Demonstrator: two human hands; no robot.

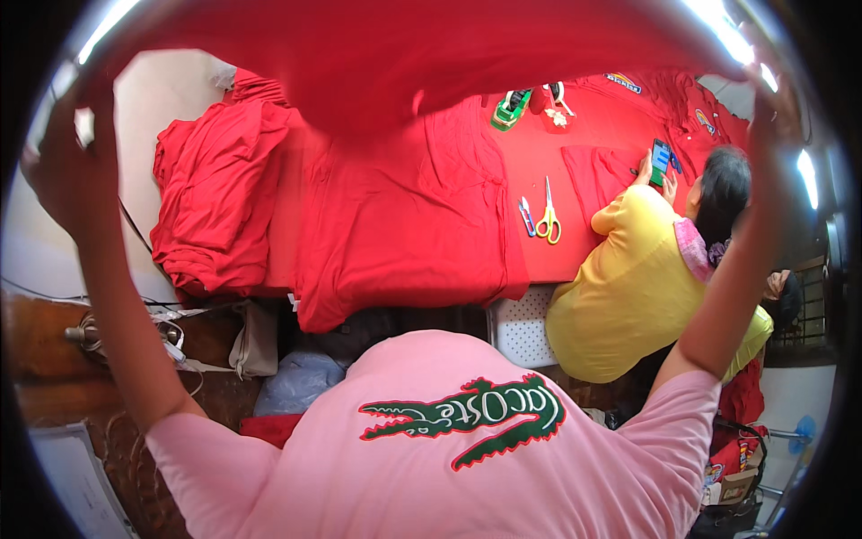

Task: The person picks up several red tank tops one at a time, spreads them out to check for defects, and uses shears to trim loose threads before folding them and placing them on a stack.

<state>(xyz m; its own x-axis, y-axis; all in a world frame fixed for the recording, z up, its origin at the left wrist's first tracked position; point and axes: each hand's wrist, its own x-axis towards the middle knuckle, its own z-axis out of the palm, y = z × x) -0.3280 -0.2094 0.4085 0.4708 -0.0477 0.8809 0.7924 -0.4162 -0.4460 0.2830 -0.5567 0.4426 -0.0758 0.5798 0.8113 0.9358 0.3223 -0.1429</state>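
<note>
Head view: left hand point(67, 157) at ten o'clock and right hand point(777, 103) at two grip a raised red cloth point(431, 45), spanning twelve; beneath lies draped red fabric point(404, 234), with yellow-handled scissors point(549, 225) and thread snips point(527, 217) toward two.

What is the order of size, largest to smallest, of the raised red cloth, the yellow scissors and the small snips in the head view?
1. Raised red cloth
2. Yellow scissors
3. Small snips
</note>
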